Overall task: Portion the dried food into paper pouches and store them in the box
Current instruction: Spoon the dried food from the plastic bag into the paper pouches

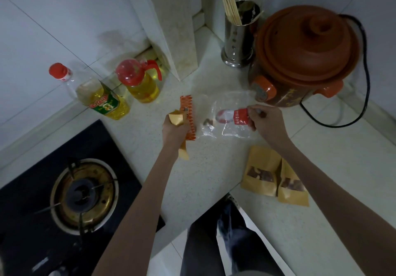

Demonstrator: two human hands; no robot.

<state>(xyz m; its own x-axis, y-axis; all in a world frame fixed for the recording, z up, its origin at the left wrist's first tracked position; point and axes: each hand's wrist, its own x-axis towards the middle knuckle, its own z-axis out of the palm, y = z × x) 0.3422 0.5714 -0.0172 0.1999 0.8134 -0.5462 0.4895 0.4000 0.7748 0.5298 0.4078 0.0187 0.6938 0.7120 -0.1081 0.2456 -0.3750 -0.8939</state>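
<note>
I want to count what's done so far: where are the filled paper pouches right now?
Two filled paper pouches lie side by side on the counter at lower right of the head view, beneath the right forearm, nearer than the clear plastic bag.

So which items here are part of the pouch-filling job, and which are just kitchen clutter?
In the job:
left hand holding an open paper pouch
right hand pinching the clear plastic bag with dried pieces
two filled pouches

Just lying about:
two oil bottles
clay cooker
chopstick holder
gas burner
</note>
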